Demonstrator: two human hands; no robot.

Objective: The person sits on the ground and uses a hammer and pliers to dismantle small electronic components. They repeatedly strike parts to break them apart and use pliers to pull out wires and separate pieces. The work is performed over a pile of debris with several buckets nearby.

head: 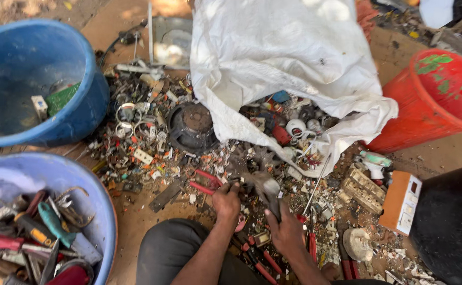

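My left hand [226, 203] is closed around a dark scrap piece [244, 186] low in the middle of the view, beside red-handled pliers [205, 182] lying on the ground. My right hand [285, 230] grips a grey metal tool or part [269, 190] that points up and left toward the piece in the left hand; motion blur hides its exact shape. Both hands hover over a heap of small electronic scrap [151, 142]: wire rings, plastic bits, connectors. My knee in dark trousers [170, 248] sits below the left hand.
A white sack [273, 53] spills scrap at the top centre. A round black speaker [191, 126] lies left of it. Two blue tubs [30, 68] [96, 211] stand at left, the nearer one holding hand tools. A red bucket [431, 100] and an orange-white box [402, 200] are at right.
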